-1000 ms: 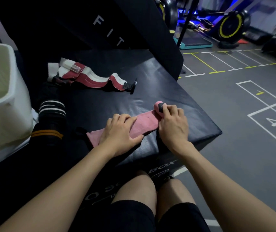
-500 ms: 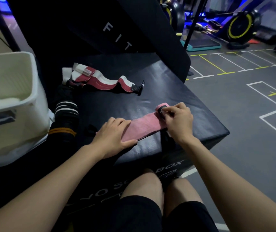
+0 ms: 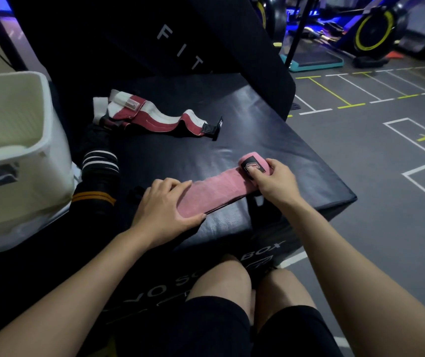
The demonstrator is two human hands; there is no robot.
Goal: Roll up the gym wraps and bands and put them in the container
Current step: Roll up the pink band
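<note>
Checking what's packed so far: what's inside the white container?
The white container shows only pale inner walls and a light patch low down that I can't identify. Its near wall hides the bottom, so rolled wraps there can't be confirmed.

Pretty dim overall, kind of a murky indoor gym look. The only strong color is blue light glowing at the top right behind the machines [image 3: 376, 29]. The black padded box [image 3: 270, 140] catches a soft sheen along its top, no harsh glare. The left side sinks into near-black shadow. Wide-angle lens bends the floor lines [image 3: 412, 161] near the right edge, and details look a bit soft and smeary.
</note>
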